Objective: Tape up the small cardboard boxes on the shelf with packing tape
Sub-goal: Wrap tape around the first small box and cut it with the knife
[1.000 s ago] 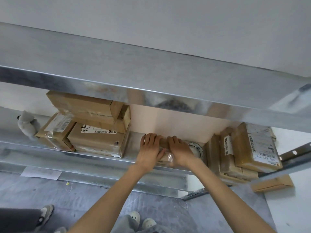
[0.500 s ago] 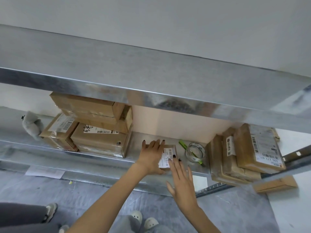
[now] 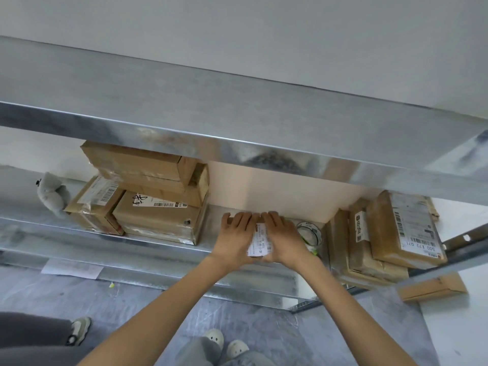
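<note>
The right hand [image 3: 284, 236] is back on the small cardboard box [image 3: 260, 240] beside the left hand [image 3: 237, 233]. Both press with nearly straight fingers, probably smoothing tape. The box sits at the shelf's [image 3: 158, 249] front edge, beside the packing tape roll [image 3: 309, 232].

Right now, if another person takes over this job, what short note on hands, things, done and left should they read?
Left hand: lies flat on the small labelled box, left side.
Right hand: flat on its right side.
The box sits mid-way along the metal shelf; the packing tape roll is just right of it.
Done: cannot tell whether this box is taped.
Left: finish it, then check the left stack and right stack.
</note>
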Tool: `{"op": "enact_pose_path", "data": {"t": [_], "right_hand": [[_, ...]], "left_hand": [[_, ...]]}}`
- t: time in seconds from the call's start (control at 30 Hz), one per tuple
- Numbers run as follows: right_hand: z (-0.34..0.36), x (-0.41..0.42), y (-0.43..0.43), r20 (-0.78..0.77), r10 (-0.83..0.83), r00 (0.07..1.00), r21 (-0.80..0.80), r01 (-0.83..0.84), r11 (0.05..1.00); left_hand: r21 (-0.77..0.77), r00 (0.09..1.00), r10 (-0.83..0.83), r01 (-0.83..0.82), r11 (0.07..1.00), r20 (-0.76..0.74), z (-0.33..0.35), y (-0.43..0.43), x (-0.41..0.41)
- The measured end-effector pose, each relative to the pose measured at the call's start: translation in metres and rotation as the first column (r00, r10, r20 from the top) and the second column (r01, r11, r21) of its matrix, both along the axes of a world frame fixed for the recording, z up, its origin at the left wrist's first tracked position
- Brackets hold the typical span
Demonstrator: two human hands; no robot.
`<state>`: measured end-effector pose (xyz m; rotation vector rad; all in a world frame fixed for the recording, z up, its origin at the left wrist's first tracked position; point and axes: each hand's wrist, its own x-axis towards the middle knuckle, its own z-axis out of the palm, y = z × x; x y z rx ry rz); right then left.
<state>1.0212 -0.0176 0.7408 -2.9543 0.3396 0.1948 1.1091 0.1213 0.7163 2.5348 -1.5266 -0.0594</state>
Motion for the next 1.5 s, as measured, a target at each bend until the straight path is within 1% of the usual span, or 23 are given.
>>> {"op": "enact_pose_path", "data": {"t": [0.03, 0.1, 0.13, 0.17, 0.23, 0.33, 0.4, 0.5, 0.6, 0.7, 0.77, 0.87, 0.93, 1.0, 1.03, 1.1, 1.13, 1.17, 1.27, 1.33, 1.4, 1.43, 1.5], "right_hand": [[-0.003, -0.002, 0.002, 0.074, -0.031, 0.997, -0.026, 0.033, 0.999], [-0.014, -0.01, 0.012, 0.141, -0.142, 0.98, -0.02, 0.146, 0.989], [-0.021, -0.017, 0.019, 0.156, -0.191, 0.969, 0.003, 0.193, 0.981], [-0.028, -0.026, 0.026, 0.171, -0.216, 0.961, 0.008, 0.218, 0.976], [-0.041, -0.049, 0.043, 0.174, -0.216, 0.961, -0.039, 0.226, 0.973], [-0.047, -0.085, 0.067, 0.163, -0.158, 0.974, -0.062, 0.169, 0.984], [-0.043, -0.094, 0.068, 0.147, -0.139, 0.979, -0.051, 0.148, 0.988], [-0.035, -0.085, 0.061, 0.137, -0.149, 0.979, -0.127, 0.166, 0.978], [-0.032, -0.068, 0.055, 0.108, -0.16, 0.981, -0.162, 0.176, 0.971], [-0.022, -0.057, 0.045, 0.022, -0.16, 0.987, -0.17, 0.162, 0.972], [-0.011, -0.047, 0.036, -0.01, -0.132, 0.991, -0.112, 0.13, 0.985], [-0.005, -0.029, 0.005, -0.084, -0.058, 0.995, 0.062, 0.063, 0.996], [0.003, -0.02, -0.011, -0.013, -0.014, 1.0, 0.122, 0.016, 0.992], [0.007, -0.019, -0.014, 0.111, -0.037, 0.993, 0.089, 0.027, 0.996], [0.007, -0.02, -0.011, 0.142, -0.053, 0.988, 0.079, 0.042, 0.996], [-0.002, -0.028, 0.002, 0.155, -0.078, 0.985, 0.066, 0.068, 0.995], [-0.009, -0.035, 0.008, 0.173, -0.081, 0.982, 0.053, 0.073, 0.996], [-0.014, -0.042, 0.013, 0.195, -0.07, 0.978, 0.03, 0.066, 0.997], [-0.024, -0.066, 0.025, 0.246, -0.035, 0.969, -0.048, 0.048, 0.998], [-0.026, -0.075, 0.026, 0.246, -0.038, 0.968, -0.081, 0.059, 0.995], [-0.023, -0.069, 0.021, 0.183, -0.06, 0.981, -0.09, 0.077, 0.993], [-0.019, -0.061, 0.016, 0.129, -0.074, 0.989, -0.067, 0.083, 0.994], [-0.007, -0.039, 0.007, -0.048, -0.11, 0.993, 0.038, 0.112, 0.993]], "left_hand": [[-0.01, 0.999, -0.02, 0.02, 1.0, 0.036, 0.002, -0.001, 0.005], [0.092, 0.989, -0.132, 0.126, 0.988, 0.064, 0.012, -0.005, 0.016], [0.151, 0.981, -0.194, 0.187, 0.971, 0.033, 0.019, -0.009, 0.021], [0.216, 0.976, -0.218, 0.216, 0.952, -0.013, 0.026, -0.014, 0.024], [0.306, 0.981, -0.188, 0.196, 0.932, -0.054, 0.034, -0.024, 0.022], [0.397, 0.971, -0.107, 0.186, 0.899, -0.212, 0.028, -0.029, 0.013], [0.363, 0.973, -0.121, 0.186, 0.913, -0.195, 0.018, -0.027, 0.005], [0.277, 0.985, -0.095, 0.132, 0.952, -0.145, 0.011, -0.024, 0.003], [0.29, 0.986, -0.079, 0.119, 0.95, -0.148, 0.01, -0.026, 0.005], [0.266, 0.987, -0.092, 0.125, 0.956, -0.134, 0.009, -0.025, 0.003], [0.264, 0.986, -0.096, 0.13, 0.956, -0.139, 0.009, -0.025, 0.003], [0.196, 0.986, -0.128, 0.148, 0.969, -0.109, 0.009, -0.023, 0.006], [0.121, 0.988, -0.153, 0.152, 0.981, 0.002, 0.01, -0.024, 0.013], [0.088, 0.985, -0.156, 0.149, 0.985, 0.074, 0.019, -0.028, 0.02], [0.105, 0.984, -0.167, 0.161, 0.981, 0.055, 0.024, -0.031, 0.024], [0.219, 0.978, -0.15, 0.18, 0.959, -0.145, 0.034, -0.037, 0.028], [0.265, 0.968, -0.124, 0.181, 0.947, -0.218, 0.034, -0.039, 0.029], [0.299, 0.964, -0.095, 0.17, 0.939, -0.249, 0.035, -0.04, 0.029], [0.388, 0.969, -0.043, 0.137, 0.911, -0.242, 0.031, -0.034, 0.022], [0.375, 0.978, -0.051, 0.126, 0.919, -0.203, 0.025, -0.031, 0.019], [0.353, 0.98, -0.063, 0.127, 0.927, -0.187, 0.022, -0.028, 0.017], [0.341, 0.98, -0.064, 0.127, 0.931, -0.188, 0.02, -0.027, 0.016], [0.316, 0.98, -0.056, 0.116, 0.942, -0.192, 0.017, -0.026, 0.015]]}}
